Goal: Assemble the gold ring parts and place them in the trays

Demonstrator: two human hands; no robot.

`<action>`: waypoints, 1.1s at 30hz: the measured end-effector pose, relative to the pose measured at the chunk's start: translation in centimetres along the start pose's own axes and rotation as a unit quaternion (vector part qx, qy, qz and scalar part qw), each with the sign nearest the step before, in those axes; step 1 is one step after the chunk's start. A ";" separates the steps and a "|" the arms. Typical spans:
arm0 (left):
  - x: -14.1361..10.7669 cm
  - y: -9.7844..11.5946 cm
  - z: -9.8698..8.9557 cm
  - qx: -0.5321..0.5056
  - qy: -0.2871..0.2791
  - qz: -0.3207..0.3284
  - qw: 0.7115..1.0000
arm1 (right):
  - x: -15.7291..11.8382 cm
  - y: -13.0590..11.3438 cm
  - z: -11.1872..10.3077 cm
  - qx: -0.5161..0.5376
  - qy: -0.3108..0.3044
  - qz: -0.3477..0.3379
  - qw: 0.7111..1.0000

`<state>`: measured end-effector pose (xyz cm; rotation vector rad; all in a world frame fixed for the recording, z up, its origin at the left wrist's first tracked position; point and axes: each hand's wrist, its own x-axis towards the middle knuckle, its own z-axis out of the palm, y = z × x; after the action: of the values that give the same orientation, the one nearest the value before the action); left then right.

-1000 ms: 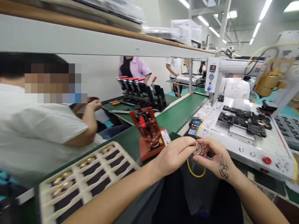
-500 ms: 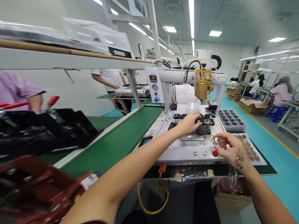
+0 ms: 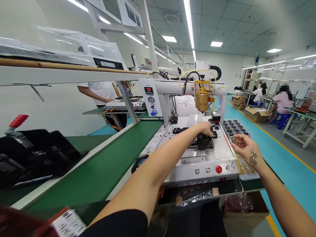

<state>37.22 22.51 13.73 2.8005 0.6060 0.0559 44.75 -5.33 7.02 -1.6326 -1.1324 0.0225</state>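
Note:
My left hand (image 3: 206, 128) reaches onto the black fixture (image 3: 205, 142) on the bed of the white machine (image 3: 170, 172). Its fingers are bent down and pressed together at the fixture's right part; what they grip, if anything, is hidden. Out to the right of the machine, my right hand (image 3: 243, 148) pinches a round metal watch case (image 3: 233, 140) between thumb and fingers. Above the fixture hangs a gold-coloured dispensing head (image 3: 202, 100). A control box (image 3: 150, 97) with a red display stands at the machine's left.
A green conveyor belt (image 3: 98, 171) runs along the left. Right of the machine are a tray of black parts (image 3: 237, 126) and round pieces in plastic (image 3: 245, 169). A red button (image 3: 218, 169) sits on the machine's front. Other people work farther back.
The view has shifted, moving the machine leftward. My right hand has moved the watch case away from the machine's front to its right side. My left fingers have closed down at the fixture.

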 end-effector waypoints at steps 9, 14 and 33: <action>-8.2 -0.8 -3.5 -0.118 0.162 0.053 0.978 | 11.7 2.6 7.0 -0.041 -0.201 -0.038 0.978; -14.5 -2.0 -3.7 -0.165 0.201 0.087 0.962 | 15.7 3.2 8.3 -0.073 -0.316 -0.051 0.945; -29.2 -2.7 2.9 -0.248 0.303 0.077 0.917 | 9.2 2.4 7.2 -0.172 -0.109 -0.120 0.972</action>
<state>9.84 12.12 10.83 2.2918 0.4087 0.9909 47.48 6.25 6.97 -1.8161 -1.5648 -0.1637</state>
